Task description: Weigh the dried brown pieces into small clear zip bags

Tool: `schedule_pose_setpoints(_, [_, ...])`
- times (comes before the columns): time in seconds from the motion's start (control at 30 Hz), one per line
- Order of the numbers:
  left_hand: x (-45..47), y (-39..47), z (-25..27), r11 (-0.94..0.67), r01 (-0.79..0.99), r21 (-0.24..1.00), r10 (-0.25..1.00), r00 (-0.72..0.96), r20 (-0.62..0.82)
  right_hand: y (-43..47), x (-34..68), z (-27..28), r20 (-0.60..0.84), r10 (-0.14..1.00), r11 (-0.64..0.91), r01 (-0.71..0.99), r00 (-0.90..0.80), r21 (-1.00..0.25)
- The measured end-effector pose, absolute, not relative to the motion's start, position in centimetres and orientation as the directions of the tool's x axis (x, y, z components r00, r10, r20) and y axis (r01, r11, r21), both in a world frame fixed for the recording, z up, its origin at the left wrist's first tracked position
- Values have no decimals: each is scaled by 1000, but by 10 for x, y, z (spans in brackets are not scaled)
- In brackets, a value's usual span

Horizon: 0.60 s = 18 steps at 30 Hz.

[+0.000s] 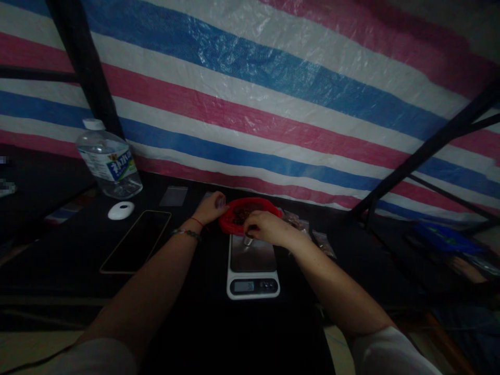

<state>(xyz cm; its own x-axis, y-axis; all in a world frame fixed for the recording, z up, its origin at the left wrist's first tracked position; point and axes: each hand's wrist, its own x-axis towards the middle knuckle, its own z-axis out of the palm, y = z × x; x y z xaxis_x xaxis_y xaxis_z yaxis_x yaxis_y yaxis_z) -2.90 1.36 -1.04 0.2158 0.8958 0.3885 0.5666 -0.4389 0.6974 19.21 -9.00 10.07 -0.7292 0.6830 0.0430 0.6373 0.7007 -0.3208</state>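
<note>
Right hand (269, 227) pinches a small metal cup (248, 240) over the far end of the scale (253, 260), just nearside of the red bowl (231, 227); left hand (209, 209) by its left rim, grip unclear.

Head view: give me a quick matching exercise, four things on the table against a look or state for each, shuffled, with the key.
Things
1. Scale
2. Red container
3. Phone
4. Bottle

Looks and states
A. Lies flat with a dark screen
B. Stands upright with a white cap
C. Has a white frame and a metal plate
D. Holds small brownish pieces

Pairs: 1-C, 2-D, 3-A, 4-B
</note>
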Motion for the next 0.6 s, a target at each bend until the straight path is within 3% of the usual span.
schedule_pose_setpoints(0.6, [-29, 12, -9, -430, 563, 706, 901, 213, 379, -95, 191, 96, 53, 727, 680, 706, -685, -197])
